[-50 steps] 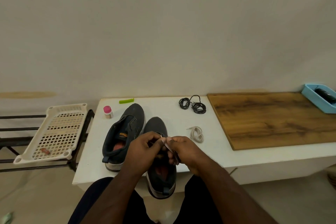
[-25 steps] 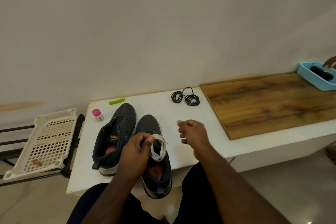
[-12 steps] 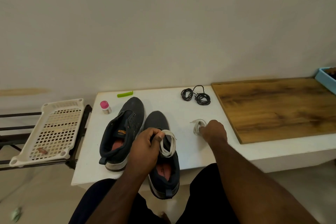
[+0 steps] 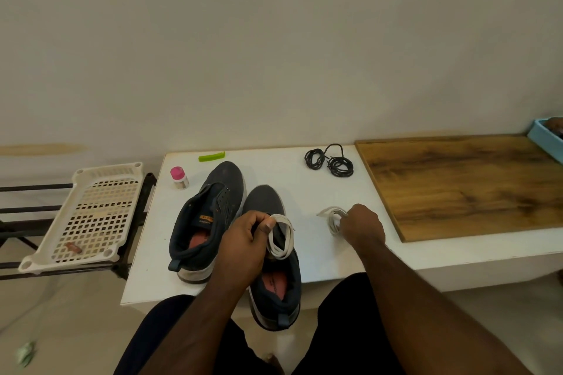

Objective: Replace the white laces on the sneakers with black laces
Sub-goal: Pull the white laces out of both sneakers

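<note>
Two dark sneakers stand side by side on the white table, the left sneaker without laces and the right sneaker nearest me. My left hand pinches a looped white lace above the right sneaker. My right hand has its fingers on a second white lace bundle lying on the table. Two coils of black laces lie at the table's back, untouched.
A small pink-capped bottle and a green clip sit at the table's back left. A wooden board covers the right side, with a blue tray at its far corner. A white perforated rack stands left of the table.
The white lace came off the right sneaker and now hangs looped from my left hand. My right hand let go of it and moved right onto the white lace bundle on the table.
</note>
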The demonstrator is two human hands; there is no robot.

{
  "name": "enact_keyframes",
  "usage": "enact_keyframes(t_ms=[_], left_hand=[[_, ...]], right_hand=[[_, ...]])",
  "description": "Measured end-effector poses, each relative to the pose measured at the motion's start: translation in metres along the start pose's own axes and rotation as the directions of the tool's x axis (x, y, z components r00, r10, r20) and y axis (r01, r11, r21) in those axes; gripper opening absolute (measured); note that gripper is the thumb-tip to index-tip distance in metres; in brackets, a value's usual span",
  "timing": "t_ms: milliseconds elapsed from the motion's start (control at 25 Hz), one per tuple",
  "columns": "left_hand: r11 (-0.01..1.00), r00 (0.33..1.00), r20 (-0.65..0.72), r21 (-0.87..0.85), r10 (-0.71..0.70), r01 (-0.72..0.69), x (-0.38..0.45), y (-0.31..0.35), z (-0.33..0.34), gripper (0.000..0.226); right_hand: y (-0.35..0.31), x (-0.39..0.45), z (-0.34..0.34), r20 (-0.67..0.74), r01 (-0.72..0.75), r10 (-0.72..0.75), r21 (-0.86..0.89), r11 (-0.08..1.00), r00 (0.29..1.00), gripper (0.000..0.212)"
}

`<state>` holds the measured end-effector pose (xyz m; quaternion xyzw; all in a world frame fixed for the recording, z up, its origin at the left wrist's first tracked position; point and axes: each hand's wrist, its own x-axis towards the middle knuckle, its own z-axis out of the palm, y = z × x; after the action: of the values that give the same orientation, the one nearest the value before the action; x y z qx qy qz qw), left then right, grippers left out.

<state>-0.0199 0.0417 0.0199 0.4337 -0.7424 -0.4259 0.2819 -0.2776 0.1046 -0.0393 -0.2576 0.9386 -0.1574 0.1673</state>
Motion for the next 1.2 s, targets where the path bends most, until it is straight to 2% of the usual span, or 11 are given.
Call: enact_keyframes(t_ms=[240, 400, 480, 560, 680, 800, 960, 1040, 1200], left_hand=[[0.994, 0.994, -0.051, -0.058, -0.094, 0.091, 0.0, 0.0, -0.004, 0.016], [0.99, 0.991, -0.074, -0.097, -0.111, 0.104, 0.0, 0.001, -0.008, 0.018], [0.984, 0.99, -0.078, -0.144, -0.117, 0.105, -0.001, 0.001, -0.01, 0.018], [0.98, 0.993, -0.056, -0.179, -0.103, 0.092, -0.003, 0.003, -0.014, 0.018], [0.976, 1.0, -0.005, -0.214, -0.027, 0.025, -0.008, 0.012, -0.019, 0.012], [0.978, 0.997, 0.042, -0.2, 0.069, -0.059, -0.015, 0.015, -0.021, 0.007], [0.973, 0.985, 0.146, -0.223, 0.095, -0.061, -0.019, 0.018, -0.025, 0.011], [0.949, 0.975, 0.169, -0.302, 0.147, -0.091, -0.021, 0.021, -0.026, 0.012], [0.915, 0.977, 0.177, -0.402, 0.118, -0.037, -0.022, 0.023, -0.026, 0.012]], right_hand=[[-0.009, -0.012, -0.022, -0.018, 0.126, -0.126, 0.27, 0.955, 0.992, 0.013], [-0.027, -0.033, -0.042, -0.026, 0.164, -0.178, 0.538, 0.827, 0.984, 0.008], [-0.038, -0.047, -0.048, -0.025, 0.181, -0.208, 0.604, 0.776, 0.978, 0.006], [-0.052, -0.062, -0.053, -0.061, 0.25, -0.264, 0.574, 0.779, 0.963, 0.006], [-0.069, -0.085, -0.061, -0.11, 0.426, -0.415, 0.36, 0.83, 0.903, 0.007], [-0.079, -0.104, -0.067, -0.07, 0.542, -0.541, 0.212, 0.813, 0.838, 0.01], [-0.087, -0.123, -0.076, -0.011, 0.621, -0.634, 0.211, 0.755, 0.774, 0.01], [-0.089, -0.127, -0.08, 0.015, 0.628, -0.648, 0.234, 0.742, 0.761, 0.01], [-0.09, -0.128, -0.082, 0.057, 0.627, -0.658, 0.252, 0.737, 0.75, 0.011]])
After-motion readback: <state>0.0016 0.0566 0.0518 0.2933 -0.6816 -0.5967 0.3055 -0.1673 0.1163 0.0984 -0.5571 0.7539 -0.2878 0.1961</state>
